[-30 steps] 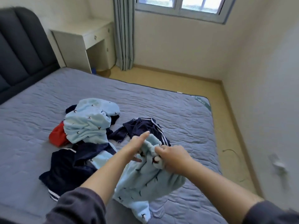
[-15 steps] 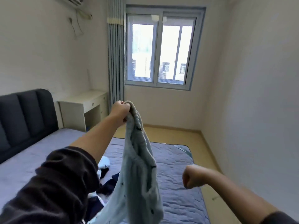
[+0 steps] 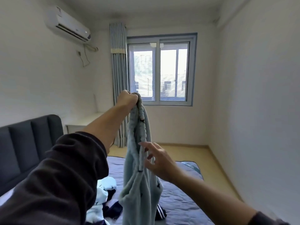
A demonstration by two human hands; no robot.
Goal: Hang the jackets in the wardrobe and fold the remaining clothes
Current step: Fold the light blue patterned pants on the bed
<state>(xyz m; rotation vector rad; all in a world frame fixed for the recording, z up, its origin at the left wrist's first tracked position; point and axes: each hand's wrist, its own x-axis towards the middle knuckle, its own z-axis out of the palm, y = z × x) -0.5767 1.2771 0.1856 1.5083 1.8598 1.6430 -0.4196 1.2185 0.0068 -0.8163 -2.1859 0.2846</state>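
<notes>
Hanging from left hand (image 3: 128,99), garment (image 3: 138,185) seemingly touches right hand's (image 3: 159,162) fingers (image 3: 145,146).

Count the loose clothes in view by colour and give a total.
Pale blue: 2, a pale blue fleece garment hanging from the left hand in its grip, and a pale blue patterned garment on the grey quilted bed.
Dark navy: 2 pieces, a plain navy patch and a white-striped navy patch; possibly one garment.
Total: 4 at most.

Head-worn wide-angle camera faces forward over the bed (image 3: 186,205) toward the far window (image 3: 168,73), the raised left hand (image 3: 128,99) close before it.
</notes>
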